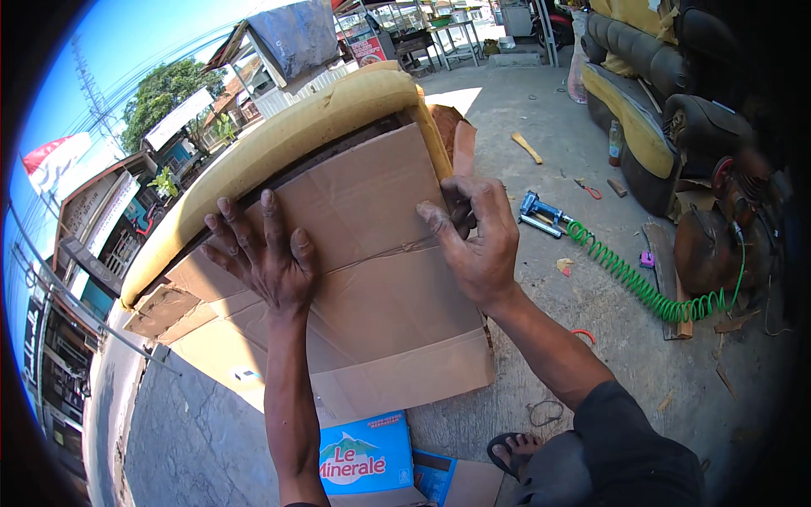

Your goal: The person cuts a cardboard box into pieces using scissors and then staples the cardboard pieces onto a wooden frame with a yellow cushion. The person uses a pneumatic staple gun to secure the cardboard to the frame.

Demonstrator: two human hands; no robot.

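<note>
A large brown cardboard sheet (380, 296) leans against a curved seat frame edged with yellow foam (338, 106). My left hand (274, 266) lies flat on the sheet's left part, fingers spread toward the foam edge. At the sheet's right edge, my right hand (486, 249) grips the cardboard, its thumb on the front face and its other fingers curled around the side, partly hidden. Creases run across the sheet's middle and its lower end is folded. To the right on the concrete lies a blue staple gun (541, 214) joined to a green coiled air hose (629, 291).
A printed blue carton (367, 456) lies below the sheet, near my sandalled foot (515, 448). At right stand a torn dark sofa (629, 110), a bottle (615, 144) and a rusty compressor (710, 245). A purple tool (646, 259), red-handled pliers (589, 190) and a wood plank (666, 270) lie around.
</note>
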